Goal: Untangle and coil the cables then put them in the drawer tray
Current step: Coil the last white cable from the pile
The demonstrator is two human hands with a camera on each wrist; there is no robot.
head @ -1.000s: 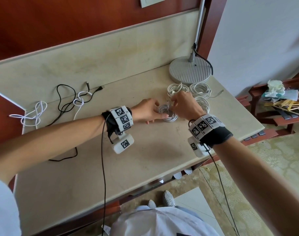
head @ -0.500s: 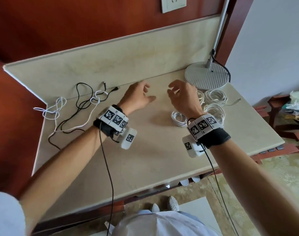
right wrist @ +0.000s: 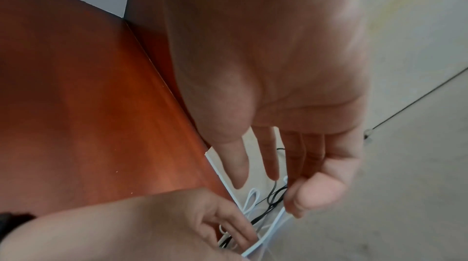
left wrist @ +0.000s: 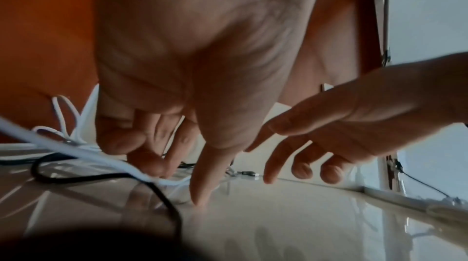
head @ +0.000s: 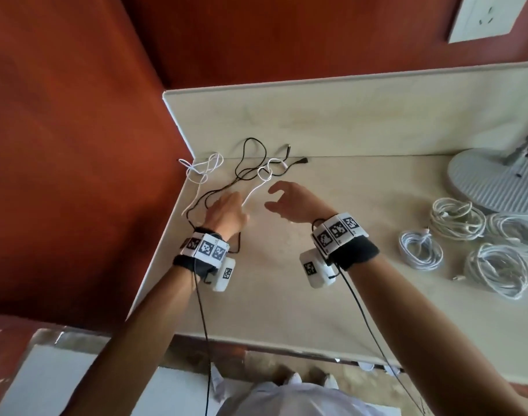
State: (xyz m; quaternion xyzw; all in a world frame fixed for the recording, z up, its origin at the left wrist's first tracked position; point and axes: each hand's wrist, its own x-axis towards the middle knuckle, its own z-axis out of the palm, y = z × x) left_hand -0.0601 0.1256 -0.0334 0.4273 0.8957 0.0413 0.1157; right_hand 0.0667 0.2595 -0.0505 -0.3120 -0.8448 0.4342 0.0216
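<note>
The stone countertop (head: 302,295) carries four coiled white cables (head: 455,217) lying flat at three o'clock beside the round lamp base (head: 494,187) (a wall socket (head: 491,16) sits above at one o'clock). At eleven o'clock lies the tangle: one loose white cable (head: 256,190) whose long run slants from the knot near the back edge down toward the hands, and one black cable (head: 250,154) looping across it. The left hand (head: 226,211) rests low on this tangle, fingers loosely bent over the white strand, thumb tip on the stone; whether it pinches, I cannot tell. The right hand (head: 295,202) hovers just beside it, fingers spread and relaxed, holding nothing.
</note>
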